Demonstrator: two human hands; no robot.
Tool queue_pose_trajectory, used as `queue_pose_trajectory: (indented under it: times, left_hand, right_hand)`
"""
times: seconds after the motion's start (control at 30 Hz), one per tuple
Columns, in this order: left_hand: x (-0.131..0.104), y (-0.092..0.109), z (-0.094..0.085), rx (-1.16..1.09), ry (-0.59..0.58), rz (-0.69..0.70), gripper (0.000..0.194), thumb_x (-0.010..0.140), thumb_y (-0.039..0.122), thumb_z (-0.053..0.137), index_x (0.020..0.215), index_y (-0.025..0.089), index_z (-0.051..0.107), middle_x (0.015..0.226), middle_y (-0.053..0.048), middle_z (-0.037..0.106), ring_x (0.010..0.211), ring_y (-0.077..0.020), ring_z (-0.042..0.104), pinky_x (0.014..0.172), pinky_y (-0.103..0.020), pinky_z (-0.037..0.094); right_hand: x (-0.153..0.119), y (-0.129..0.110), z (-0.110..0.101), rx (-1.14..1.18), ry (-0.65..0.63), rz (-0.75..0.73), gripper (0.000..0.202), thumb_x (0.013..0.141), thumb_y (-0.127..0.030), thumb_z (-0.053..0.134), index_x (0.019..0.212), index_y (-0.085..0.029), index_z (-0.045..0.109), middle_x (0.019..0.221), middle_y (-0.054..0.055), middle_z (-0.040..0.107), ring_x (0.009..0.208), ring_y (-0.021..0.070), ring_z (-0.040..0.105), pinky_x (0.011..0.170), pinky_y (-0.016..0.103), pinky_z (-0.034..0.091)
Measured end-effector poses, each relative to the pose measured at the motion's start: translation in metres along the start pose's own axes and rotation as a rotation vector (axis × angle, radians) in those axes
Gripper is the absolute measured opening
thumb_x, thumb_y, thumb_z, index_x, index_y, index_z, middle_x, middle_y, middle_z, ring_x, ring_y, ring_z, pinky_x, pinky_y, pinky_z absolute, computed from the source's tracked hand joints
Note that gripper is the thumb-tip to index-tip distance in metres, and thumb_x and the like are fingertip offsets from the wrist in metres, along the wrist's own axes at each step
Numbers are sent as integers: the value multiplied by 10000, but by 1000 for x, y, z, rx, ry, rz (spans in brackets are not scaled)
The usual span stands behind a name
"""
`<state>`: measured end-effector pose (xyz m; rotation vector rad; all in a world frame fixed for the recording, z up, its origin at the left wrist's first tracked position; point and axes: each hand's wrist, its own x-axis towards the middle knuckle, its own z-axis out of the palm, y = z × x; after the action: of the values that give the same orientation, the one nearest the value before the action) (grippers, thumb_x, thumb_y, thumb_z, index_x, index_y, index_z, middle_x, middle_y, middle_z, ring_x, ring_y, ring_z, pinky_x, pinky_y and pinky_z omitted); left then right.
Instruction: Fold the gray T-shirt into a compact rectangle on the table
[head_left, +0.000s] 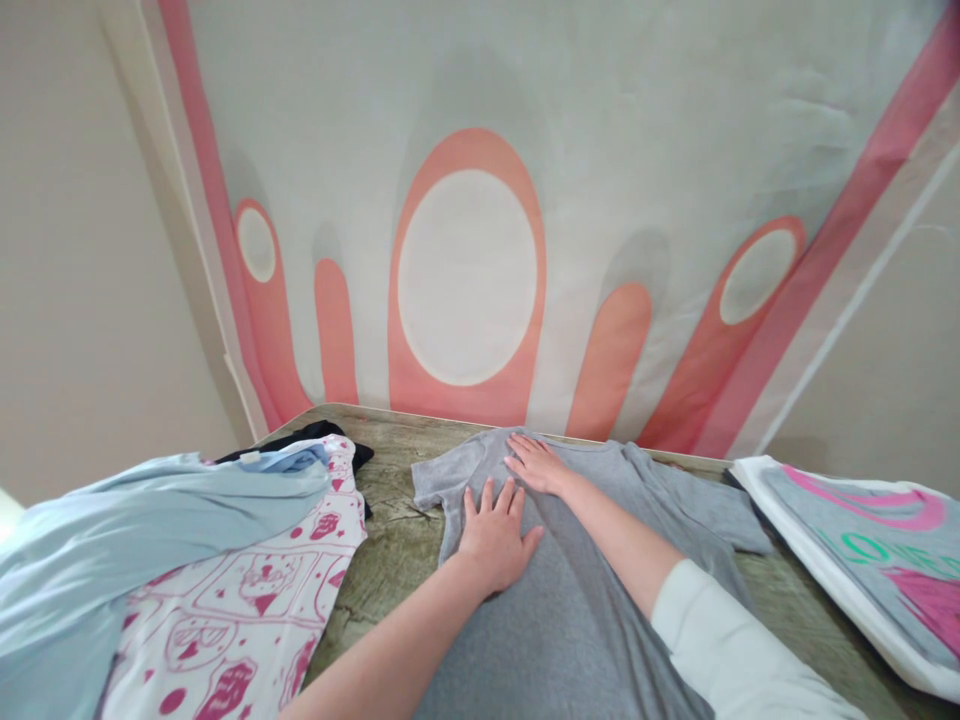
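Note:
A grey short-sleeved T-shirt (570,590) lies spread on the wood-patterned table, its collar end toward the wall and some creases running down its right half. My left hand (496,535) rests on its left side with the fingers spread and the palm down. Farther up, near the collar, my right hand (536,463) lies flat on the same cloth, fingers stretched toward the left. Neither hand grips any fabric. The lower part of the shirt runs out of view at the bottom.
Left of the shirt lie a light blue garment (150,530), a white garment with magenta prints (255,620) and something black (315,432) beneath. To the right is a folded pile with a pink and green print (892,550). A wall with coral shapes (469,150) borders the wooden tabletop (397,530).

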<state>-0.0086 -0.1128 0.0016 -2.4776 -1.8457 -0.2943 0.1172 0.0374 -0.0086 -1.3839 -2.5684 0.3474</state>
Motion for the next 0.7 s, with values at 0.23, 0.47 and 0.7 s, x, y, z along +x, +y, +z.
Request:
queue_pose_trajectory:
  times: [0.23, 0.47, 0.7]
  left_hand:
    - [0, -1, 1, 4, -1, 0, 640, 871, 575, 178, 1380, 213, 320, 1465, -68, 238, 1327, -381, 138, 1012, -636, 96]
    - [0, -2, -2, -4, -49, 4, 662, 863, 588, 190, 1387, 198, 297, 1468, -78, 225, 1328, -389, 131, 1008, -636, 112]
    - [35, -10, -13, -21, -88, 28, 515, 901, 366, 266, 1335, 97, 334, 1406, -162, 327, 1309, -270, 268, 1035, -451, 242]
  right_hand:
    - [-9, 0, 2, 6, 81, 7, 599, 903, -432, 252, 1396, -92, 257, 1476, 132, 200, 1349, 208, 181, 1076, 373, 142]
    - [-26, 2, 6, -25, 41, 11, 611, 898, -483, 244, 1384, -117, 302, 1464, 111, 246, 1345, 214, 195, 1078, 383, 132]
    - [-30, 0, 6, -41, 93, -5, 588, 904, -467, 227, 1385, -138, 308, 1461, 91, 261, 1342, 208, 202, 1079, 374, 133]
